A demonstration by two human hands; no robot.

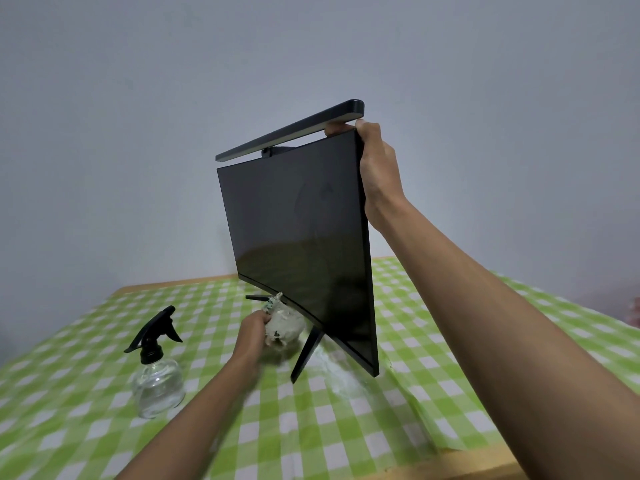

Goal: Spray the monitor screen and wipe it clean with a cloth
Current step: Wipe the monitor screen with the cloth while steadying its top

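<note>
- Black and dark-screened, one monitor (298, 237) stands on a green-checked tablecloth (346, 427).
- One right hand (375, 168) grips the monitor's upper right corner, its fingers wrapped round the edge.
- One left hand (254, 329) clutches one crumpled cloth (285, 323) at the monitor's lower edge.
- One spray bottle (157, 368) stands left of the monitor, untouched.
- One light bar (291, 131) sits atop the monitor.

No readable text, labels, brands or numbers: black curved monitor (298, 237), clear glass spray bottle (159, 379), green checked bench cover (346, 427) all unmarked.
</note>
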